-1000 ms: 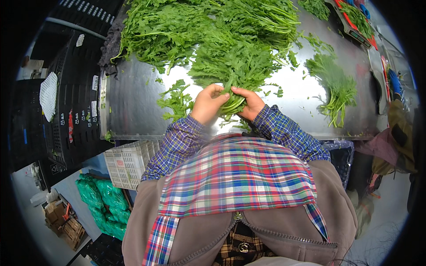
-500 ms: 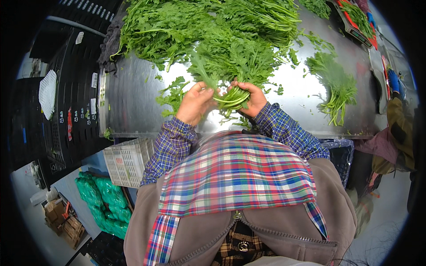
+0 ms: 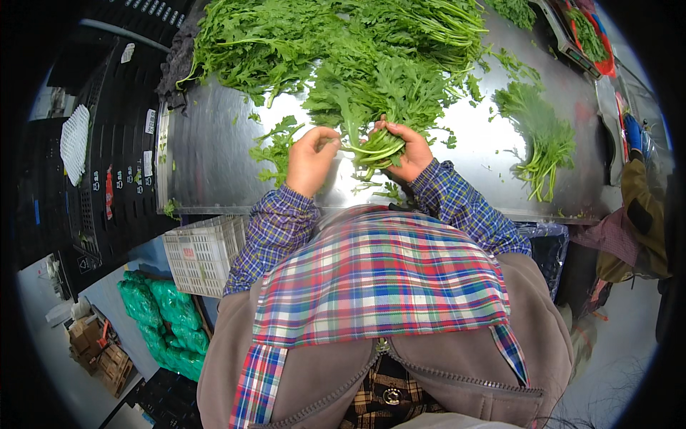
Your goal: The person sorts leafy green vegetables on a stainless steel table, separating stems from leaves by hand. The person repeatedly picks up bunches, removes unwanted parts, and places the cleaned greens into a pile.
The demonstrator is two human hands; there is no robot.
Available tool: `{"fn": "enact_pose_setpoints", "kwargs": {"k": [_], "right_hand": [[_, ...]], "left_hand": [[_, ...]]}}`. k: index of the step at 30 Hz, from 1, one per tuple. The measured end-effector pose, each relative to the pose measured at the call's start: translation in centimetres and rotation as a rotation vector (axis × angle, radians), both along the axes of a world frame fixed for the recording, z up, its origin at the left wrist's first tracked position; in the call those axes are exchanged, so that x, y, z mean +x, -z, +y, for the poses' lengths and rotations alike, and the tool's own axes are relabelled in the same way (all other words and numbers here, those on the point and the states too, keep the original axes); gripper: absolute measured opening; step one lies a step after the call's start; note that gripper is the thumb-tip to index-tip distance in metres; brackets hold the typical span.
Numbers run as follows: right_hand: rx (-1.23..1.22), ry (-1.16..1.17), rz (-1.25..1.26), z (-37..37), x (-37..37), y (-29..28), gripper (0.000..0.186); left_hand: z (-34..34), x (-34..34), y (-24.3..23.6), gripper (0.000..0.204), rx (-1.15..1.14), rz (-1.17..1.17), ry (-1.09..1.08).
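Note:
My right hand [image 3: 410, 154] is closed around a bunch of leafy greens [image 3: 379, 153] at the stems, its leaves fanning away from me over the steel table [image 3: 207, 150]. My left hand [image 3: 310, 163] is just left of the bunch, thumb and forefinger pinched on the end of a pale stalk [image 3: 351, 149]. A big pile of greens [image 3: 325, 36] covers the back of the table. Loose sprigs [image 3: 275, 146] lie beside my left hand, and a separate small bunch [image 3: 536, 136] rests at the right.
Black crates [image 3: 100, 157] stand at the left, a white crate [image 3: 200, 257] and green bagged bundles [image 3: 161, 318] below. A scale [image 3: 572, 46] with greens is at the back right. A co-worker in an olive sleeve [image 3: 636, 193] and blue glove [image 3: 632, 131] is at the right edge.
My hands began together on the bunch. My left hand has moved left, drawing a stalk out sideways, while my right hand keeps hold and has shifted slightly away from me.

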State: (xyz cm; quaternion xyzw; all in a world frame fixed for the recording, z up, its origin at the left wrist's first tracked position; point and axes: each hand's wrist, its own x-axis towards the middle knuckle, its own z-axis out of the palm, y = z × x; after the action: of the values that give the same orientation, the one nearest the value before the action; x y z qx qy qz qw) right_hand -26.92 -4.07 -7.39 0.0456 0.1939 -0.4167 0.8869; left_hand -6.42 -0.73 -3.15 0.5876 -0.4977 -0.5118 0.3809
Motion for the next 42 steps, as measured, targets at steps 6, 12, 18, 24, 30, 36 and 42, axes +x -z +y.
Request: {"fn": "enact_pose_setpoints", "kwargs": {"k": [6,12,18,24,30,36,42], "right_hand": [[0.142,0.041,0.013,-0.5,0.2,-1.2,0.014],[0.152,0.055,0.048,-1.0,0.1,-2.6,0.016],[0.148,0.037,0.047,-1.4,2.3,-2.9,0.017],[0.150,0.037,0.123,-1.5,2.2,-3.5,0.018],[0.014,-0.034,-0.177,-1.0,2.2,-3.9,0.042],[-0.099,-0.155,-0.174,-1.0,1.6,-3.3,0.049],[0.092,-0.137,0.053,-1.7,1.3,-2.0,0.022]], "left_hand": [[0.6,2.2,0.9,0.011,0.005,0.573,-0.150],[2.2,7.0,-2.8,0.027,-0.425,-1.136,0.105],[2.8,-0.9,-5.8,0.031,-0.786,-0.707,0.276],[0.2,-3.6,-4.2,0.024,-0.876,-0.557,0.317],[0.9,-1.9,-2.7,0.007,-0.352,-0.092,0.125],[0.2,-0.6,-1.8,0.007,0.109,0.508,0.021],[0.8,7.1,-5.4,0.017,0.254,0.808,0.419]]}}
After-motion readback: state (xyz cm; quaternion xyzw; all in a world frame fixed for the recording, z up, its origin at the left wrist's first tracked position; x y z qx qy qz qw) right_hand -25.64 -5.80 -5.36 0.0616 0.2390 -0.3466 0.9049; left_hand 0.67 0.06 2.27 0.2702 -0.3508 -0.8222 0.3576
